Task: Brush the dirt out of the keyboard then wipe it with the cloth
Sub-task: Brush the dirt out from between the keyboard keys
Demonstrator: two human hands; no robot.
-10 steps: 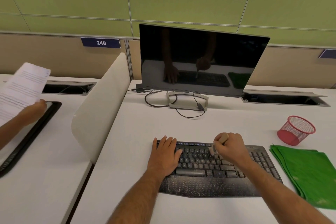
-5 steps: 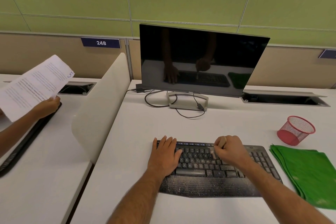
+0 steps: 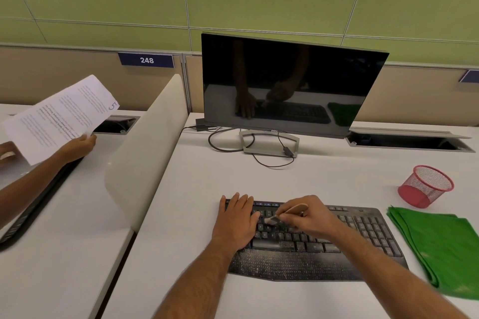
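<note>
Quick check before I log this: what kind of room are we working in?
Most likely a shared office or computer lab: a monitor and keyboard on a white desk, a curved divider between seats, and a number plate reading 248 on the back partition.

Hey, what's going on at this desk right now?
A person is cleaning a black keyboard in front of a dark monitor. The left hand lies flat on the keyboard's left end, steadying it, while the right hand holds a small wooden-handled brush with its bristles down on the keys. Pale specks show on the palm rest. A folded green cloth lies untouched beside the keyboard, near a red mesh cup. At the next desk, someone else holds a printed sheet.
</note>
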